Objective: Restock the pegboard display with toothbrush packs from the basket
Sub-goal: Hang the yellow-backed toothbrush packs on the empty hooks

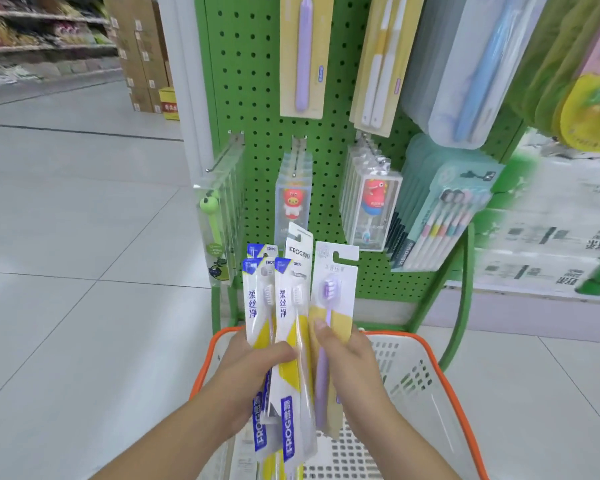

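**Packs fanned out in front of the pegboard**

My left hand [257, 362] grips a fan of white-and-yellow toothbrush packs [286, 341], thumb across their fronts. My right hand [343, 355] pinches a purple toothbrush pack [331, 306] just beside them, thumb on its yellow card. I hold both above the orange-rimmed basket [440, 368], below the green pegboard [257, 98], where cartoon-figure packs [293, 206] hang on hooks.

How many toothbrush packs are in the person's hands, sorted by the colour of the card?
Yellow and white packs, fanned in the left hand: 4
Purple pack, gripped by the right hand: 1
Total: 5
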